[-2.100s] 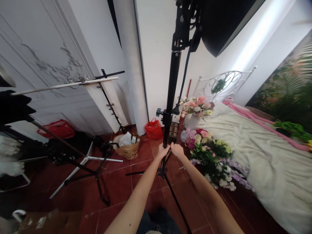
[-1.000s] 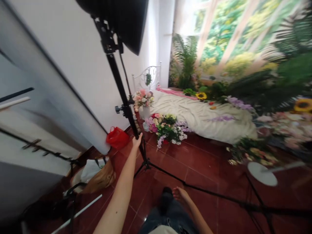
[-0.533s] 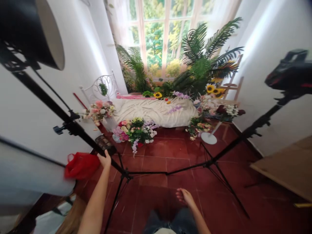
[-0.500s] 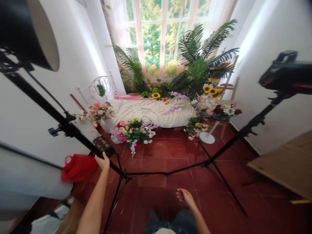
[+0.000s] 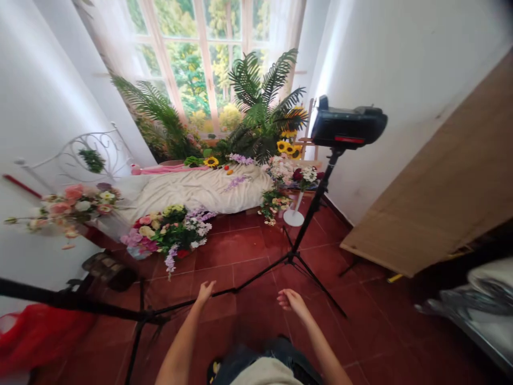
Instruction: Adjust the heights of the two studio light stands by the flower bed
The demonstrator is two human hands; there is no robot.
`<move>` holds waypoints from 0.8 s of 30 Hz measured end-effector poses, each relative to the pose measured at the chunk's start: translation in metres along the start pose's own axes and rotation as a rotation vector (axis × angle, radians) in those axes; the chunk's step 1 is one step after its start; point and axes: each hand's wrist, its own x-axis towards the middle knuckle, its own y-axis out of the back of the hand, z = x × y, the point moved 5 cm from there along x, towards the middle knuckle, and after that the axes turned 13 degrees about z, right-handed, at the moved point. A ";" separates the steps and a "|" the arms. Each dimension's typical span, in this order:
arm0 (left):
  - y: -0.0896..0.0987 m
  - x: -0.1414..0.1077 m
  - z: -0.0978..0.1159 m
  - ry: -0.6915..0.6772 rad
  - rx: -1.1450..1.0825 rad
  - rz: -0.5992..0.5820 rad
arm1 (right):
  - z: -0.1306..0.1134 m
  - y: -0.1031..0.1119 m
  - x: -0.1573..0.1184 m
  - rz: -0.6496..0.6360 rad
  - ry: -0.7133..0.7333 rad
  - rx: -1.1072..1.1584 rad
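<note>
My left hand [image 5: 206,293] hangs over the floor with its fingers loosely apart and nothing in them. Behind it run the thin black legs of the light stands. My right hand [image 5: 292,302] is in the air to the right of it, fingers half curled and slightly apart, also without anything in them. Beyond the right hand stands a tripod light stand [image 5: 306,227] carrying a black studio light [image 5: 348,127]. Another black stand pole [image 5: 80,305] slants in at the lower left, apart from my left hand.
A bed with a cream cover [image 5: 192,190] lies below a window backdrop [image 5: 188,59]. Flower bunches [image 5: 170,230] and palm leaves [image 5: 258,107] surround it. A brown board [image 5: 425,187] leans at the right. Red cloth [image 5: 36,334] and a dark cylinder [image 5: 110,271] are at the left.
My view has turned to the right. My left hand has come away from the left stand's pole and moved toward my right hand. The right hand stays low in front of me.
</note>
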 end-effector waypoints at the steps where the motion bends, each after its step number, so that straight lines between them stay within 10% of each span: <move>1: -0.032 -0.011 0.024 -0.038 -0.075 -0.040 | -0.011 0.017 0.005 0.000 0.007 -0.006; 5: -0.133 -0.055 0.139 -0.286 -0.251 -0.190 | -0.062 0.082 0.030 0.046 0.067 -0.015; 10: -0.215 -0.108 0.284 -0.544 -0.383 -0.322 | -0.108 0.131 0.050 0.068 0.167 0.061; 18: -0.283 -0.160 0.479 -0.803 -0.544 -0.337 | -0.118 0.164 0.063 0.077 0.168 0.121; 24: -0.337 -0.192 0.566 -0.952 -0.555 -0.436 | -0.149 0.190 0.097 0.159 0.150 0.147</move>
